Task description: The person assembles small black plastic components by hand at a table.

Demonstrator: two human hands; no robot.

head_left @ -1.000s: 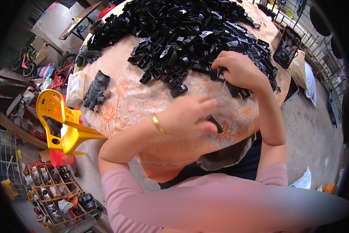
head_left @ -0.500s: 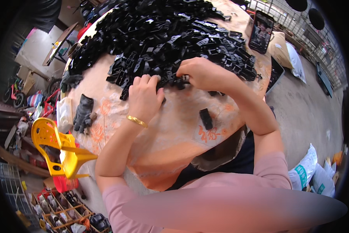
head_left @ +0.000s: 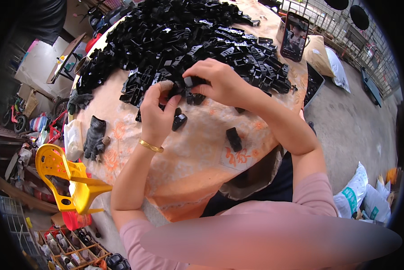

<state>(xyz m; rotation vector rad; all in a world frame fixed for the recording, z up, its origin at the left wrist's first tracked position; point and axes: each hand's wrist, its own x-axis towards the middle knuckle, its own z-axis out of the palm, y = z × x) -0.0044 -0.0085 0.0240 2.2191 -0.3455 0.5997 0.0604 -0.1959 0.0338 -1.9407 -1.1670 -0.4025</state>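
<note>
A large heap of small black plastic parts (head_left: 179, 42) covers the far side of the table (head_left: 197, 157). At its near edge, my left hand (head_left: 158, 110), with a gold bangle on the wrist, pinches one black plastic part (head_left: 175, 89) between thumb and fingers. Close beside it, my right hand (head_left: 220, 83) grips another black plastic part (head_left: 194, 82). The two parts are near each other; whether they touch I cannot tell. Below my left fingers lies a loose black part (head_left: 179, 120). A black block-like piece (head_left: 234, 139) rests alone nearer the table's front edge.
A phone (head_left: 295, 37) stands upright at the far right. Dark gloves (head_left: 95, 137) lie on the left side of the tabletop. Left of the table is a yellow plastic chair (head_left: 82, 191); sacks (head_left: 351, 198) sit on the floor at the right.
My right hand has moved left, closer to my left hand, and a black part now shows in its fingers. My left fingers have lifted and curled round a black part.
</note>
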